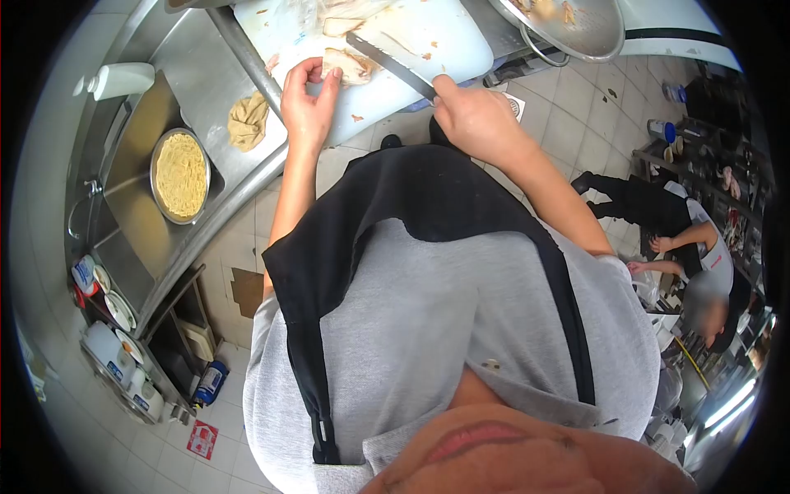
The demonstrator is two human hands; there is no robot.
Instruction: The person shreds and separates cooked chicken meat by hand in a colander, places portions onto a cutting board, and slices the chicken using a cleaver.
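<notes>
My right hand (479,117) is wrapped round the handle of a long-bladed knife (393,66). The blade slants over a white cutting board (461,49), its tip close to pale slices. With fingers and thumb, my left hand (309,100) grips the near end of a piece of pale cooked meat (352,69) with a browned edge. Just beyond it lies another slice of meat (341,27), beside clear plastic (309,12). Small scraps are scattered over the board.
A crumpled tan cloth (248,121) lies left of the board. In the sink beyond stands a round pan of yellowish food (181,176), with a white bottle (123,81) nearby. A metal bowl (588,37) is at upper right. Another person (658,210) stands by shelves at right.
</notes>
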